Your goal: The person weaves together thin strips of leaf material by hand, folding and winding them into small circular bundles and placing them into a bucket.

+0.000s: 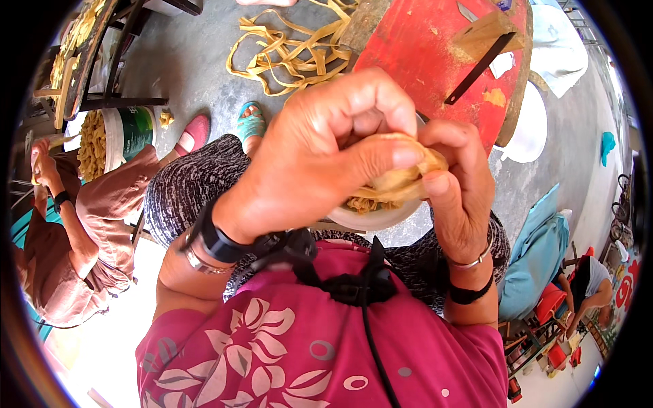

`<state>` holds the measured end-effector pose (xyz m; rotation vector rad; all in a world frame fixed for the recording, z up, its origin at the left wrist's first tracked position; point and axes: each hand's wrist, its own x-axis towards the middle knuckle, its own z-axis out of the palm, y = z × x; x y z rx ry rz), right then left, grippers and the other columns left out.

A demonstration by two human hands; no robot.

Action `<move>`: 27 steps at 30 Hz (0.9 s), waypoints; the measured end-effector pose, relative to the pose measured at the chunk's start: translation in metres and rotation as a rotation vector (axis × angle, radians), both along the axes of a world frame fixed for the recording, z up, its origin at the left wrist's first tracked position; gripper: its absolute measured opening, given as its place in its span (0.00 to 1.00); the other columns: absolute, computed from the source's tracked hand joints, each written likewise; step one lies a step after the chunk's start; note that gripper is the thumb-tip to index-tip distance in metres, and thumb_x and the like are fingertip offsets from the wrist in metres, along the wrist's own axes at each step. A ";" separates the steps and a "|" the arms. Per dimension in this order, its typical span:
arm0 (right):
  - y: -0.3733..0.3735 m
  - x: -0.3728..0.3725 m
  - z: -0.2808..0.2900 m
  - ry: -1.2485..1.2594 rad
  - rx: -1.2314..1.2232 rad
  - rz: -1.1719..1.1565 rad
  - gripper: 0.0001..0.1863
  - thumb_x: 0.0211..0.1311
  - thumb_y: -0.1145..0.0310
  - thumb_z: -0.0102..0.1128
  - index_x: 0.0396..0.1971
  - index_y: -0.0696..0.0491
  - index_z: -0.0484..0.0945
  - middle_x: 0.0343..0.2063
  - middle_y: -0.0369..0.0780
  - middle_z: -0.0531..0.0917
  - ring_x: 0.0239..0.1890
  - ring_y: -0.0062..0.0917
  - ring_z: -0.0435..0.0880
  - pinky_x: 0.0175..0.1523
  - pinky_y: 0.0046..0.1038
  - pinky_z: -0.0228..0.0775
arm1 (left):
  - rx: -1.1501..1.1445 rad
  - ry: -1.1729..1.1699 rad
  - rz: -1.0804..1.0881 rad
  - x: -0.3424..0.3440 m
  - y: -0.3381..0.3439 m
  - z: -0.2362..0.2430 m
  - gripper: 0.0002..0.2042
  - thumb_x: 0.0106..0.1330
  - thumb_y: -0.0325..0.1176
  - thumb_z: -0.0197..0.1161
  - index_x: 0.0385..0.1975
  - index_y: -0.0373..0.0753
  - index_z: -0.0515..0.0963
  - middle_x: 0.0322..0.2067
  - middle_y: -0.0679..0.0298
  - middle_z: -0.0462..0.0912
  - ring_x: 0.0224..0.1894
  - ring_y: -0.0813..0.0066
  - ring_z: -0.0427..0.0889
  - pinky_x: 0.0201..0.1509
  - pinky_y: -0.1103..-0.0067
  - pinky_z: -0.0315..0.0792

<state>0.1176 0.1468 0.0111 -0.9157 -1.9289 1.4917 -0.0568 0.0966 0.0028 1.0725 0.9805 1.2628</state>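
Observation:
A yellowish-tan, soft-looking folded strip [401, 178] is held up before me in both hands. My left hand [306, 156] is closed on its near left part, thumb pressed over the top and fingers curled behind. My right hand [466, 187] pinches its right end between thumb and bent fingers. Below the strip, between my knees, a white bucket [381, 219] holds small tan pieces [364, 204]; my hands and the strip hide most of it. The strip's exact material cannot be made out.
Long tan strips [292, 58] lie tangled on the grey floor. Ahead right stands a red-topped table [408, 51] with a wooden block [486, 35] and a dark blade [479, 68]. At left, another person in brown [112, 211] sits beside a bucket of tan pieces [92, 146].

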 end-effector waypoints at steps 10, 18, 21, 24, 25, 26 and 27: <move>-0.002 0.012 -0.012 0.053 -0.131 0.066 0.20 0.69 0.55 0.40 0.39 0.58 0.73 0.25 0.37 0.77 0.23 0.16 0.74 0.27 0.18 0.64 | 0.220 0.485 -0.158 0.003 0.003 0.002 0.22 0.58 0.25 0.56 0.55 0.31 0.67 0.41 0.56 0.75 0.47 0.66 0.73 0.53 0.77 0.65; -0.002 0.007 -0.017 0.019 -0.176 0.019 0.14 0.68 0.60 0.44 0.38 0.57 0.70 0.25 0.35 0.76 0.21 0.12 0.71 0.25 0.15 0.62 | 0.226 0.509 -0.069 0.011 -0.001 -0.011 0.21 0.66 0.36 0.47 0.56 0.31 0.66 0.47 0.53 0.73 0.48 0.66 0.73 0.55 0.76 0.64; -0.008 0.001 -0.018 0.101 -0.148 -0.109 0.13 0.68 0.61 0.46 0.40 0.56 0.67 0.25 0.34 0.76 0.22 0.12 0.72 0.26 0.15 0.63 | 0.027 0.309 -0.041 0.016 -0.001 -0.013 0.22 0.70 0.40 0.41 0.55 0.31 0.67 0.46 0.55 0.75 0.46 0.70 0.74 0.53 0.77 0.66; -0.007 0.005 -0.012 0.164 -0.263 -0.178 0.14 0.67 0.60 0.47 0.44 0.55 0.65 0.28 0.36 0.76 0.25 0.12 0.73 0.28 0.14 0.64 | -0.042 0.085 -0.094 0.011 0.001 -0.002 0.24 0.72 0.45 0.37 0.54 0.31 0.69 0.42 0.59 0.78 0.44 0.75 0.76 0.51 0.79 0.68; -0.007 0.003 -0.018 0.196 -0.170 -0.185 0.17 0.68 0.56 0.44 0.43 0.55 0.67 0.31 0.37 0.76 0.26 0.13 0.73 0.29 0.14 0.64 | -0.084 0.003 -0.106 0.013 -0.001 -0.006 0.27 0.71 0.49 0.35 0.52 0.31 0.70 0.37 0.57 0.80 0.39 0.72 0.79 0.46 0.79 0.72; -0.007 0.002 -0.026 0.224 -0.076 -0.195 0.20 0.68 0.53 0.42 0.42 0.55 0.69 0.35 0.38 0.76 0.28 0.14 0.73 0.30 0.15 0.64 | -0.122 -0.055 -0.149 0.013 -0.001 -0.006 0.28 0.71 0.50 0.35 0.52 0.31 0.71 0.37 0.56 0.80 0.37 0.71 0.79 0.44 0.79 0.73; -0.002 0.006 -0.029 0.205 0.028 -0.154 0.21 0.68 0.51 0.40 0.40 0.56 0.70 0.36 0.38 0.75 0.29 0.14 0.74 0.30 0.15 0.64 | -0.160 -0.113 -0.193 0.013 -0.002 -0.005 0.29 0.70 0.51 0.35 0.51 0.30 0.71 0.36 0.56 0.79 0.35 0.70 0.80 0.42 0.79 0.74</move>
